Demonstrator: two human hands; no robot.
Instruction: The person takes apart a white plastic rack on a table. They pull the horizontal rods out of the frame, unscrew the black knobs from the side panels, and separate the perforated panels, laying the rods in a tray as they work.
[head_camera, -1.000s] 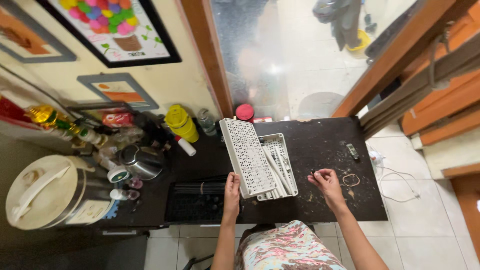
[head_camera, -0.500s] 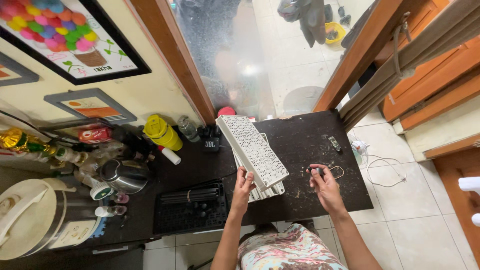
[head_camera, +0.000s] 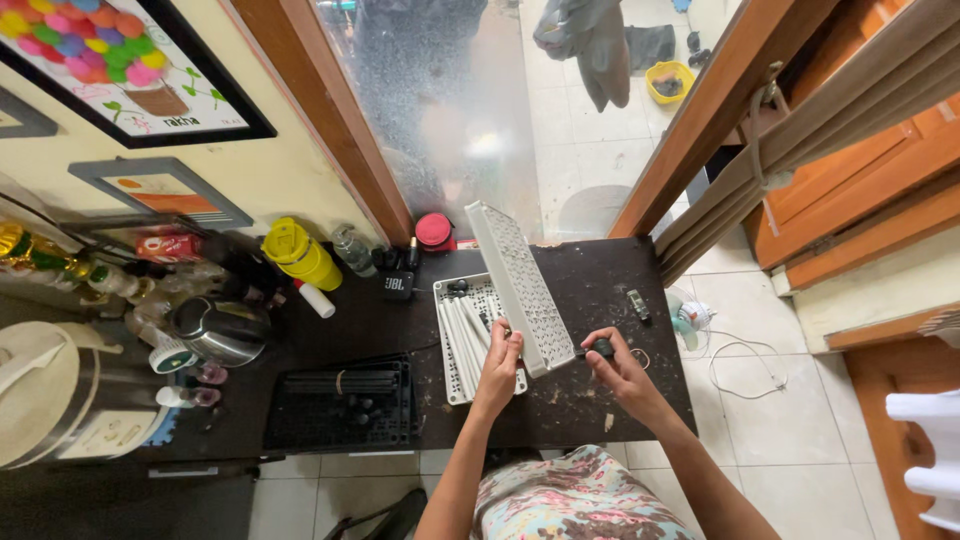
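Note:
A long white perforated panel (head_camera: 520, 285) stands tilted up on its edge over a white tray (head_camera: 447, 298) that holds several white tubes (head_camera: 465, 340). My left hand (head_camera: 500, 362) grips the panel's near end from the left. My right hand (head_camera: 622, 372) is closed around a small black tool (head_camera: 600, 347) whose tip touches the panel's near right corner. Both rest on a dark, dusty table (head_camera: 590, 405).
A black crate (head_camera: 345, 400) sits left of the tray. Further left are a steel kettle (head_camera: 220, 330), a yellow container (head_camera: 298, 255), bottles and a white cooker (head_camera: 50, 400). A red lid (head_camera: 433, 230) and a small black box (head_camera: 398, 285) stand behind. A white cable (head_camera: 740, 360) lies on the tiled floor.
The white panel lay flat on the tray; now it is raised and tilted on its edge. My right hand has moved left from the table top to the panel's corner, now holding the black tool.

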